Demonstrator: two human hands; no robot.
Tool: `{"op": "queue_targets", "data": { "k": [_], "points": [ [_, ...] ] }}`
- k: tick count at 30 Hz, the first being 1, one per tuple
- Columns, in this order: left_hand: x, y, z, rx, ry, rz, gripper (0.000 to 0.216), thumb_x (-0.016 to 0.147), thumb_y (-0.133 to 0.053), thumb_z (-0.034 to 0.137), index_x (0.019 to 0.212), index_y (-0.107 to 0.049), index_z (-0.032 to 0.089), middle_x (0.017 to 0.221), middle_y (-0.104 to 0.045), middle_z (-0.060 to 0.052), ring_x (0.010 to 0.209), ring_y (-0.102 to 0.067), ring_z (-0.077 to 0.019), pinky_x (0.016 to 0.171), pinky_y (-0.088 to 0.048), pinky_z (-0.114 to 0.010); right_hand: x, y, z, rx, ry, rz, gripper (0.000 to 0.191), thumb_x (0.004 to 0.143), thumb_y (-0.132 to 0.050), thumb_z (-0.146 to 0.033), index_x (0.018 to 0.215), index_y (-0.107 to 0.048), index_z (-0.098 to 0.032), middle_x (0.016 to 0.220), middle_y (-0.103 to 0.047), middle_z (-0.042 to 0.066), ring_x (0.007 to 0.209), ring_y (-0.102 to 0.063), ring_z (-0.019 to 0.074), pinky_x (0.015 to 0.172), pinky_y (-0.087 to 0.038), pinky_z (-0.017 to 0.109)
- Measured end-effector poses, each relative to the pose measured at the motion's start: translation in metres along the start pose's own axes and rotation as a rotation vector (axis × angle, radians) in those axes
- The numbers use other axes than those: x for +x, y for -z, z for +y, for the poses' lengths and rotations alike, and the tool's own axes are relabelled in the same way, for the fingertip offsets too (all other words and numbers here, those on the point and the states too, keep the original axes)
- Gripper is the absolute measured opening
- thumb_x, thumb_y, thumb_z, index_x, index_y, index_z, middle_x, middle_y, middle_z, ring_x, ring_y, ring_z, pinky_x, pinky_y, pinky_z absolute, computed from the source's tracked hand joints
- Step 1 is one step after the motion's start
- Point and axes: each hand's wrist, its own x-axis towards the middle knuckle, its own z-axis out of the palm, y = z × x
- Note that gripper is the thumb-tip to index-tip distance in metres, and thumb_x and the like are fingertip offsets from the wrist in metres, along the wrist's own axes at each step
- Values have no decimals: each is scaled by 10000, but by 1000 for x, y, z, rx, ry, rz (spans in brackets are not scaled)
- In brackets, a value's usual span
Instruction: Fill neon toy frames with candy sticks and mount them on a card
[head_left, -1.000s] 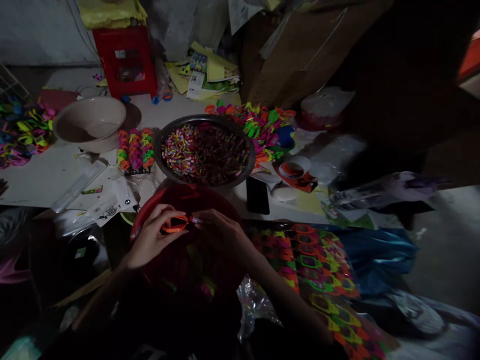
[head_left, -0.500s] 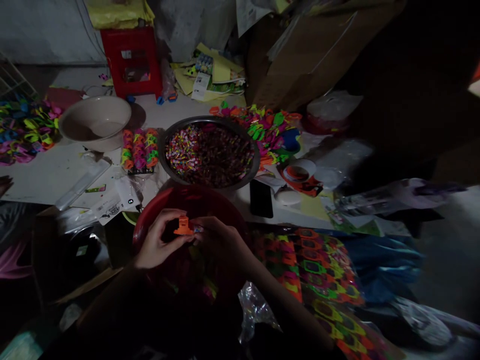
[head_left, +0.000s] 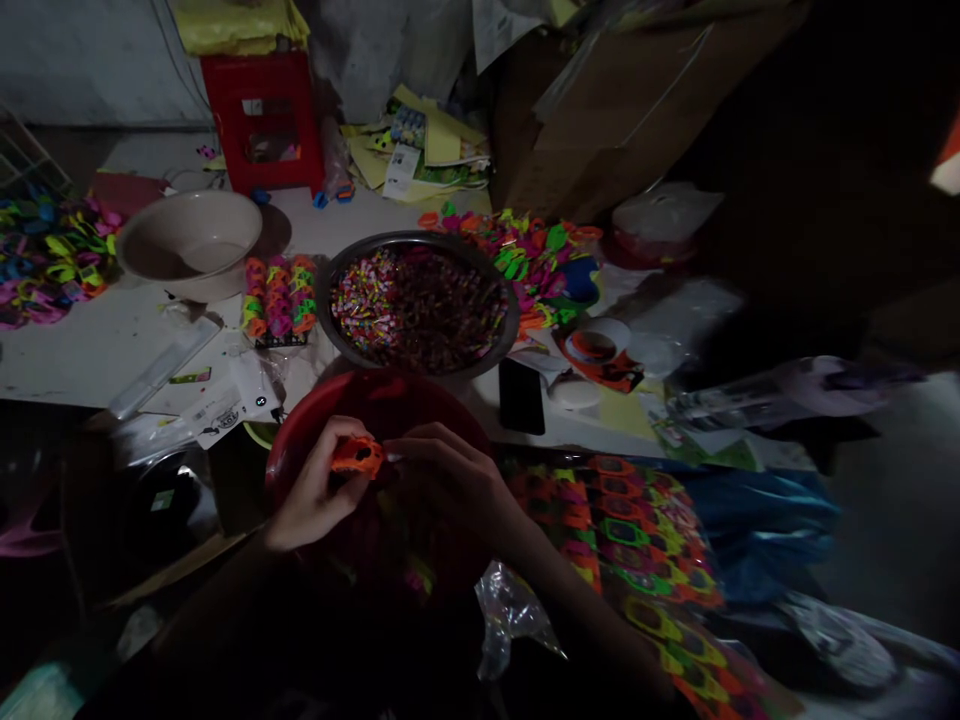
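Observation:
Above a red basin (head_left: 281, 445), my left hand (head_left: 319, 495) pinches an orange plastic toy watch (head_left: 360, 457) between thumb and fingers. A dark opening shows in the toy watch. Close at its right side is my right hand (head_left: 457, 480), fingers bent together with a small pale piece at the tips, too dim to name. Loose colourful pieces (head_left: 420, 575) lie in the shadowed basin. Just beyond it stands a metal bowl (head_left: 513, 325) filled with small, brightly wrapped candies (head_left: 367, 305).
Colourful plastic watches (head_left: 525, 250) lie heaped behind the metal bowl. A black phone (head_left: 522, 397) rests on the table to its right. Bagged watches (head_left: 630, 535) sit beside my right forearm. At the left are a beige bowl (head_left: 191, 235) and a red stool (head_left: 259, 120).
The orange toy watch has turned in my left hand, so a side with a dark opening now faces me. My right fingers have shifted slightly and stretched out more.

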Motion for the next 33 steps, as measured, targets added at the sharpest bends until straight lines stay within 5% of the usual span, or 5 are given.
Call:
{"op": "queue_targets", "data": {
  "k": [6, 18, 23, 29, 33],
  "points": [
    [1, 0, -4, -87, -48, -28, 242, 883, -547, 421, 999, -503, 213, 981, -505, -34, 907, -509, -158, 786, -438, -268, 1, -1, -1, 78, -24, -10, 138, 919, -552, -194, 1047, -600, -210, 917, -656, 38, 820, -641, 131, 695, -529, 222],
    [-1, 2, -13, -197, -97, -33, 211, 887, -563, 384, 1004, -514, 216, 989, -515, -37, 893, -515, -143, 756, -434, -251, 1, -3, -3, 146, -64, -30, 119, 905, -578, -219, 1019, -607, -200, 921, -672, 41, 825, -653, 130, 712, -540, 227],
    [-2, 8, -9, -49, -112, -114, 163, 900, -549, 317, 1026, -526, 218, 1038, -543, -51, 959, -543, -153, 789, -468, -257, -2, 2, -1, 189, -151, -67, 127, 901, -587, -230, 1021, -616, -200, 938, -678, 34, 815, -660, 121, 710, -540, 210],
    [1, -1, -20, 355, -132, -399, 171, 894, -516, 303, 1007, -594, 200, 985, -605, -64, 969, -564, -205, 885, -483, -345, -2, 12, 2, 279, -280, -223, 105, 903, -578, -240, 986, -611, -185, 901, -684, 20, 783, -665, 116, 681, -532, 193],
    [4, -1, -19, 241, -122, -320, 181, 905, -519, 292, 1040, -582, 191, 1001, -612, -68, 971, -571, -188, 881, -480, -316, 1, 20, -1, 245, -245, -182, 92, 902, -576, -212, 984, -606, -184, 908, -672, 23, 802, -651, 114, 703, -525, 198]
  ]
}}
